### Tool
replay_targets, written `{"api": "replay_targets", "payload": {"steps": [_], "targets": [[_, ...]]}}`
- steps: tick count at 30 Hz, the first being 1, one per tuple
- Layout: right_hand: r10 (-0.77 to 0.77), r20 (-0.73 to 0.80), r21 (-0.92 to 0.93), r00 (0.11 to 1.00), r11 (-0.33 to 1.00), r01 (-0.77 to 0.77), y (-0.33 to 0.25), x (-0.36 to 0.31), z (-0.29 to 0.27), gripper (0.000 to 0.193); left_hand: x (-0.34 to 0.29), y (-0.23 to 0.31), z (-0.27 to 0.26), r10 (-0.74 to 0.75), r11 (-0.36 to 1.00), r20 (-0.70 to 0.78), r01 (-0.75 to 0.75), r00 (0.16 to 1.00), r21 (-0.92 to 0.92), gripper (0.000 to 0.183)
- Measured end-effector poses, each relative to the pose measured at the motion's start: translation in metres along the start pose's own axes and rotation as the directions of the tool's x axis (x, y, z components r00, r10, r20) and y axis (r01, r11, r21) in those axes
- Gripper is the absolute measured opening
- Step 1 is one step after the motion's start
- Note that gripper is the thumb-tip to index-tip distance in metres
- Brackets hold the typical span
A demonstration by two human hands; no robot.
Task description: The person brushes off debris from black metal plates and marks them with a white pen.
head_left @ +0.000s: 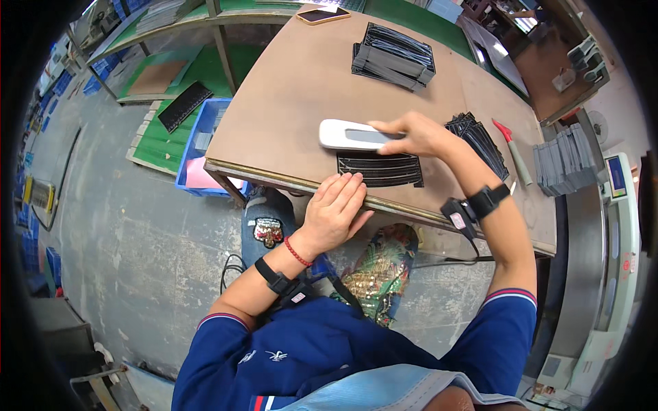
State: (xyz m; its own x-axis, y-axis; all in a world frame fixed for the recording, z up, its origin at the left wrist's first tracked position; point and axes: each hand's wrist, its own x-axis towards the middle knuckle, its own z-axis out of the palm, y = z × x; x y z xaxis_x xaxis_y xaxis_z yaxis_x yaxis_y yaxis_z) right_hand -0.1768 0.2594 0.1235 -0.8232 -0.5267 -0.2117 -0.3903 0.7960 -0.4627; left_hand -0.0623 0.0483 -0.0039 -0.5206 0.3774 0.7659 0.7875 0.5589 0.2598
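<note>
My right hand (415, 135) is closed around one end of a white oblong hand tool (336, 133) with rounded ends and a grey inset; its exact kind I cannot tell. The tool is over the tabletop, beside the far edge of a black slotted sheet (384, 171). This sheet lies near the table's front edge. My left hand (337, 205) rests with its fingers stretched out at that edge, fingertips at the sheet's near left corner, holding nothing I can see.
A pile of black slotted pieces (394, 58) stands farther back on the brown table (274, 96). More black pieces (476, 144) lie right of my right hand, beside a red-and-grey hand tool (510, 147). A phone (322, 16) lies at the far left; a blue bin (199, 144) stands left.
</note>
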Motion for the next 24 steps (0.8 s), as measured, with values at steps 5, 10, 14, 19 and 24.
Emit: {"api": "replay_targets", "payload": {"steps": [5, 10, 14, 19, 24], "targets": [[0.275, -0.065, 0.126, 0.959, 0.956, -0.265, 0.061, -0.1, -0.018, 0.06, -0.002, -0.001, 0.001, -0.019, 0.999, -0.034, 0.018, 0.999, -0.027, 0.048], [0.373, -0.103, 0.085, 0.922, 0.927, -0.366, 0.059, -0.108, -0.019, 0.059, -0.003, -0.001, 0.005, -0.013, 1.0, -0.077, 0.011, 0.997, -0.028, 0.048], [0.185, -0.037, -0.015, 0.982, 0.982, -0.186, 0.017, -0.032, -0.012, 0.057, -0.004, -0.003, 0.003, -0.017, 1.0, -0.061, 0.017, 0.998, -0.012, 0.048], [-0.02, -0.084, -0.153, 0.996, 0.988, 0.007, -0.024, 0.023, 0.012, 0.057, 0.004, 0.003, 0.005, -0.002, 1.0, -0.024, 0.002, 1.0, -0.006, 0.047], [0.107, -0.047, 0.025, 0.993, 0.994, -0.105, 0.01, -0.014, 0.002, 0.057, 0.0, 0.001, -0.001, 0.004, 1.0, -0.002, -0.004, 1.0, 0.024, 0.046]]}}
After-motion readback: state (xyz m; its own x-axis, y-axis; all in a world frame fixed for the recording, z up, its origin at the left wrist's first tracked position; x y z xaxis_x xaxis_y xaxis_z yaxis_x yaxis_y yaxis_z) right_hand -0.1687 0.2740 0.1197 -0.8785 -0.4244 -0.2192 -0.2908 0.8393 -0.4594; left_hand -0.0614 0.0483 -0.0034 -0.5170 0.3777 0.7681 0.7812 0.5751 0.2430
